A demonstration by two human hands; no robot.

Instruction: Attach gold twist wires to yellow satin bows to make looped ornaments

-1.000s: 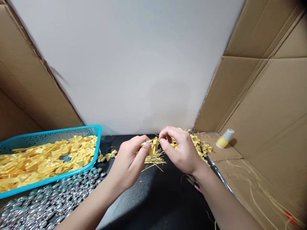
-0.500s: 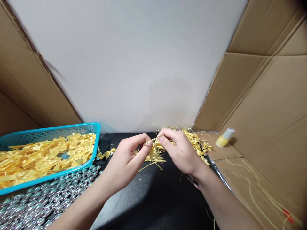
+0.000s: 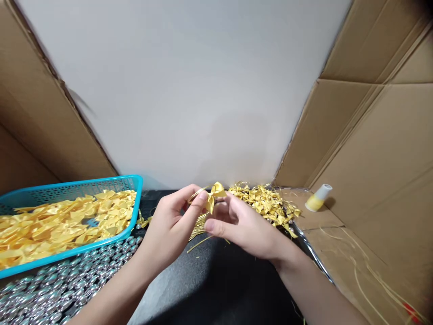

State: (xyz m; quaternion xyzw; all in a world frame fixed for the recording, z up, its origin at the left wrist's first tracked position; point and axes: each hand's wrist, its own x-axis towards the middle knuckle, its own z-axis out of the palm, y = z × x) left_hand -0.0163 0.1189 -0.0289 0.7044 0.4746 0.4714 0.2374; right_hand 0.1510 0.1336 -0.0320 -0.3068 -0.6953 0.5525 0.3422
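Observation:
Between thumb and finger, my left hand pinches a yellow satin bow with thin gold ties sticking out to its left. My right hand is beside the bow, its thumb apart from the fingers; the fingertips are partly hidden behind the bow. Below and behind the hands, gold tie strips lie on the black surface. A pile of yellow bows with gold ties is just beyond my right hand.
A blue basket of yellow bows stands at the left. Silver beads cover the surface in front of it. A white-and-yellow cone stands on cardboard at the right, near loose yellow threads. Cardboard walls flank a pale panel.
The bow has turned up into clear view in my left hand. My right thumb has come away from the gold tie and moved lower, opening the hand.

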